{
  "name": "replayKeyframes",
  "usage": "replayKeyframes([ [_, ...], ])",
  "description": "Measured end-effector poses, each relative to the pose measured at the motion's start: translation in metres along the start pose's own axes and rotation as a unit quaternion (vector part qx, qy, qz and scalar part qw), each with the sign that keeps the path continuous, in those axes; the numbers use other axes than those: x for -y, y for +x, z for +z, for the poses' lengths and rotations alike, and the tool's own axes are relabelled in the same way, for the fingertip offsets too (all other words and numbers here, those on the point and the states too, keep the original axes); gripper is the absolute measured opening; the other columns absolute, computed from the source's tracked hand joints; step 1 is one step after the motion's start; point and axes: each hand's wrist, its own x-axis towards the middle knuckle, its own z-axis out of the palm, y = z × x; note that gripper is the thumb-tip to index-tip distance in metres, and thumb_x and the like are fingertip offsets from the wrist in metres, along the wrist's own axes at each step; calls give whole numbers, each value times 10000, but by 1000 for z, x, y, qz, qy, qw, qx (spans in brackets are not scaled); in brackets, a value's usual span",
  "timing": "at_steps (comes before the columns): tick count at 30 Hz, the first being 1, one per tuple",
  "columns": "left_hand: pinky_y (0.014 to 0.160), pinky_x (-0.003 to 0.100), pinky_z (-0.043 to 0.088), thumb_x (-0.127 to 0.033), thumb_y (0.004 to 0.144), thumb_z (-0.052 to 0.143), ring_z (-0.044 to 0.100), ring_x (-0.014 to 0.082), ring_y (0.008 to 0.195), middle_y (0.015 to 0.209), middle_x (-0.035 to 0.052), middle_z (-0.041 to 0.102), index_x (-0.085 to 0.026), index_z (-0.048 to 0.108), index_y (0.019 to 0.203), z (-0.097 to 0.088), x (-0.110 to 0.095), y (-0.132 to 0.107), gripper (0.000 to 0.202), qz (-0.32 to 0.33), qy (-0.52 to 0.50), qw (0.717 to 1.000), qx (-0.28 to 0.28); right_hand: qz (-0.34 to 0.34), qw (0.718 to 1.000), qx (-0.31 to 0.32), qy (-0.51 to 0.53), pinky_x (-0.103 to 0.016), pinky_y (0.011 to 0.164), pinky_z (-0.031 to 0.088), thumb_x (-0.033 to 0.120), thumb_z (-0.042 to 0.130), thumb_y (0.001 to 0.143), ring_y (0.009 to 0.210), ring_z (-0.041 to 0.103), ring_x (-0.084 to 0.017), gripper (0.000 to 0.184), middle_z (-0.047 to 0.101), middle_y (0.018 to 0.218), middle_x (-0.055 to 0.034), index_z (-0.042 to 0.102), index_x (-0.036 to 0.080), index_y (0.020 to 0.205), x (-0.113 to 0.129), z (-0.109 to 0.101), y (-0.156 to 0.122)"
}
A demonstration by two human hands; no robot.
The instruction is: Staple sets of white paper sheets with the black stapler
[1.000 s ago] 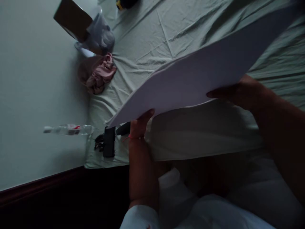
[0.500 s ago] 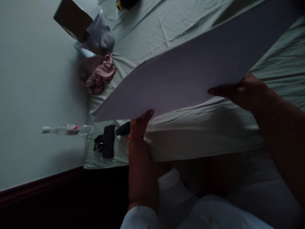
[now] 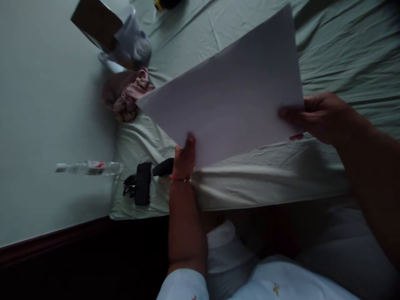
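Observation:
A large white sheet of paper is held up above the cloth-covered surface, tilted toward me. My left hand grips its lower left edge, thumb on the near face and fingers hidden behind; a red string circles that wrist. On the right edge, my right hand pinches the sheet with its thumb in front; a fingertip shows below the paper. Whether it is one sheet or several together, I cannot tell.
Left of my left hand lie a dark phone, black glasses and a black object. A clear bottle stands by the wall. Farther back are pink cloth, a plastic bag and a brown box.
The paper has turned and now looks shorter, with its right edge at my right hand. Both hands keep their hold, with small shifts in position.

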Motion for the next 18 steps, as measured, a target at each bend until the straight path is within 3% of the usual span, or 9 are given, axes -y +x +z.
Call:
replayKeyframes([
  [5,1277,417,367,-438,984,620,568,251,1418,1439,142,651,-183,622,1266,4,-12,-3,380,-11,-20,1000,-10,-14,997,-15,-72,-183,361,282,570,697,914,422,349,-37,514,398,480,27,535,195,603,4,1,-4],
  [7,1265,421,390,-434,983,615,540,258,1449,1462,138,637,-195,629,1278,5,-13,-1,380,-13,-18,1000,5,-28,997,-41,-55,-172,423,327,522,720,912,470,383,-27,460,448,524,25,596,172,641,2,2,-4],
  [10,1237,428,436,-399,963,632,464,270,1521,1502,104,605,-257,646,1292,2,-8,5,359,-19,-10,1000,16,-52,997,-50,24,-195,596,463,427,822,830,626,525,-42,293,636,715,-4,749,146,792,-3,1,-4],
  [13,1181,467,499,-415,928,679,453,299,1528,1464,98,623,-292,669,1268,-3,-4,9,361,-28,-3,999,35,-36,995,-4,93,-261,659,534,497,925,661,693,596,-99,395,704,802,-37,789,161,818,-8,-2,-5],
  [15,1079,476,572,-474,928,681,577,314,1410,1318,107,698,-283,704,1169,-5,-6,7,309,-36,-1,998,55,-14,993,14,114,-283,604,532,542,965,557,643,592,-119,466,685,737,-45,774,162,748,-10,-3,-6],
  [18,741,388,635,-599,894,697,738,261,934,922,78,747,-234,707,885,-1,-19,-1,366,-51,-7,994,99,21,991,-25,126,-277,550,514,572,994,448,615,589,-125,552,666,713,-45,769,160,737,-10,-4,-8],
])
